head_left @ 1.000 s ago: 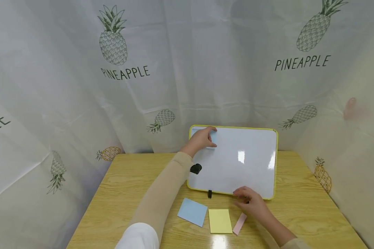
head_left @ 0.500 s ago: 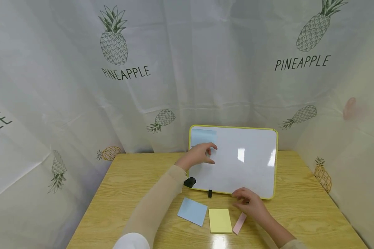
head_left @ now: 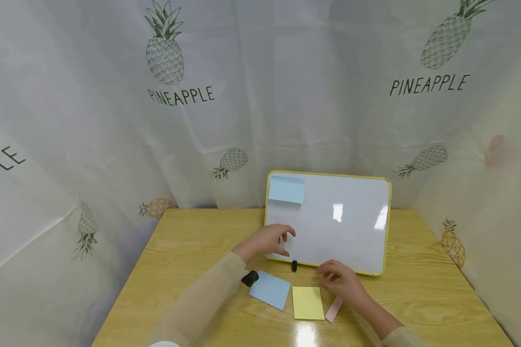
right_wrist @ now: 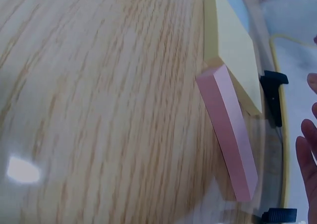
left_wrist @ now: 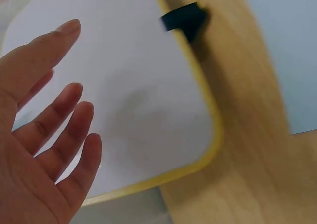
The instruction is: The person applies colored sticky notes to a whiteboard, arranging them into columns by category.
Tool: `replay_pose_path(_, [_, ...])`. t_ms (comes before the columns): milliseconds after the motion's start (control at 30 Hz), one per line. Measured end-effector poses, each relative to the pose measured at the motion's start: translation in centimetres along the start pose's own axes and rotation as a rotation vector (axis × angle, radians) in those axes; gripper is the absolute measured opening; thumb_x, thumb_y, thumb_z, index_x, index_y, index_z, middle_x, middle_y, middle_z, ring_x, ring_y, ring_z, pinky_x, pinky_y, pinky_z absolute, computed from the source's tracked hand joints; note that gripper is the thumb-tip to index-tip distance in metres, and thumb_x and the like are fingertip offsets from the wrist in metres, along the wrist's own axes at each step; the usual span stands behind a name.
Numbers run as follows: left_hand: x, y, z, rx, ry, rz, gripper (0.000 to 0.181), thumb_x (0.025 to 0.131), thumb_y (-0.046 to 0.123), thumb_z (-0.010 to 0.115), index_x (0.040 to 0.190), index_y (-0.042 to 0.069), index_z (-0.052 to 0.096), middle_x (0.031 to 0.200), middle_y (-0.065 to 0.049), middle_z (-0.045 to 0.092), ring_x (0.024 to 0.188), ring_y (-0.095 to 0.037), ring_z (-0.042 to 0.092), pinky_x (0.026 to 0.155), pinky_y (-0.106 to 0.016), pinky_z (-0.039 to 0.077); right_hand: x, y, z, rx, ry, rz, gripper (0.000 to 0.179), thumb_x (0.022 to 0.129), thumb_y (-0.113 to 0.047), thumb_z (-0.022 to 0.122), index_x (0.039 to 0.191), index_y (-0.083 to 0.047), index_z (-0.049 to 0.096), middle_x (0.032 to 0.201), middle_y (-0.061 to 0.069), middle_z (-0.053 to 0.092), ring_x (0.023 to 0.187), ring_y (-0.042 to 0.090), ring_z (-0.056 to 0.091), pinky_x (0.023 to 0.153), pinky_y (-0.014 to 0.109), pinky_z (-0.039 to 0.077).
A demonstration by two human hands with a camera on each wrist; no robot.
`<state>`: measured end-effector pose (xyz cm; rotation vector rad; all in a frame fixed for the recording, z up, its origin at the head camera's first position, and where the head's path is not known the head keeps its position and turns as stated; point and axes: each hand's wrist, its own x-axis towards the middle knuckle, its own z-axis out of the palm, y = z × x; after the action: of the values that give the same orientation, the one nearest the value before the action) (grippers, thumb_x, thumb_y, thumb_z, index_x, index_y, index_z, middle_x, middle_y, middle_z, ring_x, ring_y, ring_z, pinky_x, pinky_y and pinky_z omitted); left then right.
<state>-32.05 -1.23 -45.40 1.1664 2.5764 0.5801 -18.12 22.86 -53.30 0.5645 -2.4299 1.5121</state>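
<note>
A whiteboard (head_left: 330, 221) with a yellow frame leans upright at the back of the table. On its upper left corner sticks a light blue sticky note (head_left: 286, 189). My left hand (head_left: 269, 240) hovers before the board's lower left, fingers relaxed and holding nothing; the left wrist view shows the same hand (left_wrist: 54, 120) with fingers apart. Near the board's bottom edge is my right hand (head_left: 340, 279), loosely bent and holding nothing. Below it lies a narrow pink sticky note pad (right_wrist: 229, 130), beside a yellow sticky note pad (head_left: 308, 303). A blue sticky note pad (head_left: 270, 290) lies to their left.
Small black feet, one of them a black clip (head_left: 294, 266), hold the board's lower edge. The wooden table (head_left: 191, 241) runs back to a curtain (head_left: 282, 96) printed with pineapples. A black wrist camera (head_left: 250, 278) sits on the left wrist.
My left hand has moved down and away from the blue note, which now shows fully on the board. My right hand has stayed nearly in place. The head view has shifted slightly.
</note>
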Motion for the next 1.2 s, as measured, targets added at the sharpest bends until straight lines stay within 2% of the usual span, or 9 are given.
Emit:
replay_pose_path(233, [-3.2, -0.9, 2.4, -0.021, -0.048, 0.008, 0.053, 0.078, 0.027, 0.085, 0.123, 0.020, 0.060, 0.101, 0.004, 0.060, 0.073, -0.004, 0.053, 0.067, -0.021, 0.046, 0.4, 0.0, 1.6, -0.005, -0.061, 0.003, 0.020, 0.080, -0.008, 0.080, 0.098, -0.007, 0.072, 0.099, 0.006, 0.065, 0.083, 0.024, 0.060, 0.071, 0.032, 0.052])
replay_pose_path(500, [-5.6, -1.6, 4.7, -0.017, -0.072, -0.013, 0.052, 0.074, 0.029, 0.087, 0.119, 0.020, 0.062, 0.098, 0.010, 0.057, 0.082, -0.005, 0.054, 0.071, -0.021, 0.046, 0.8, 0.5, 3.8, 0.000, -0.163, 0.083, 0.020, 0.082, -0.017, 0.080, 0.101, -0.014, 0.072, 0.103, 0.000, 0.064, 0.089, 0.018, 0.060, 0.077, 0.032, 0.052])
replay_pose_path(567, [-6.1, -1.8, 5.3, -0.003, -0.084, -0.020, 0.052, 0.074, 0.030, 0.087, 0.118, 0.021, 0.062, 0.097, 0.010, 0.057, 0.081, -0.005, 0.053, 0.070, -0.020, 0.045, 1.0, 0.5, 4.3, 0.002, -0.176, 0.063, 0.020, 0.082, -0.016, 0.080, 0.100, -0.015, 0.071, 0.102, 0.000, 0.064, 0.088, 0.016, 0.060, 0.076, 0.031, 0.052])
replay_pose_path(733, [-7.3, -2.0, 6.4, 0.037, -0.085, -0.041, 0.048, 0.072, 0.032, 0.088, 0.113, 0.021, 0.064, 0.095, 0.011, 0.058, 0.079, -0.003, 0.051, 0.070, -0.020, 0.044, 1.3, 0.5, 5.6, 0.017, -0.178, -0.046, 0.020, 0.079, -0.008, 0.081, 0.098, -0.008, 0.071, 0.099, 0.004, 0.066, 0.086, 0.016, 0.062, 0.074, 0.030, 0.053])
replay_pose_path(833, [-8.1, -2.0, 6.8, 0.056, -0.073, -0.055, 0.047, 0.071, 0.033, 0.089, 0.110, 0.022, 0.065, 0.095, 0.011, 0.056, 0.081, -0.002, 0.050, 0.072, -0.019, 0.044, 1.5, 0.3, 6.3, 0.029, -0.178, -0.067, 0.021, 0.078, -0.005, 0.081, 0.097, -0.005, 0.072, 0.098, 0.005, 0.066, 0.085, 0.018, 0.062, 0.073, 0.030, 0.052])
replay_pose_path(1067, [-10.0, -2.3, 7.7, 0.143, -0.026, -0.044, 0.044, 0.067, 0.033, 0.091, 0.103, 0.023, 0.066, 0.096, 0.013, 0.055, 0.085, -0.003, 0.050, 0.076, -0.020, 0.043, 1.4, -0.9, 7.2, 0.028, -0.215, 0.071, 0.020, 0.077, -0.005, 0.082, 0.095, -0.007, 0.072, 0.100, 0.005, 0.065, 0.089, 0.025, 0.059, 0.078, 0.033, 0.050])
replay_pose_path(1200, [-10.5, -2.4, 8.1, 0.170, -0.001, -0.046, 0.040, 0.068, 0.031, 0.091, 0.100, 0.024, 0.067, 0.097, 0.012, 0.057, 0.087, -0.004, 0.051, 0.076, -0.022, 0.043, 1.2, -0.4, 7.5, -0.002, -0.218, 0.086, 0.020, 0.077, -0.008, 0.083, 0.094, -0.010, 0.072, 0.099, 0.001, 0.064, 0.089, 0.021, 0.059, 0.079, 0.031, 0.049])
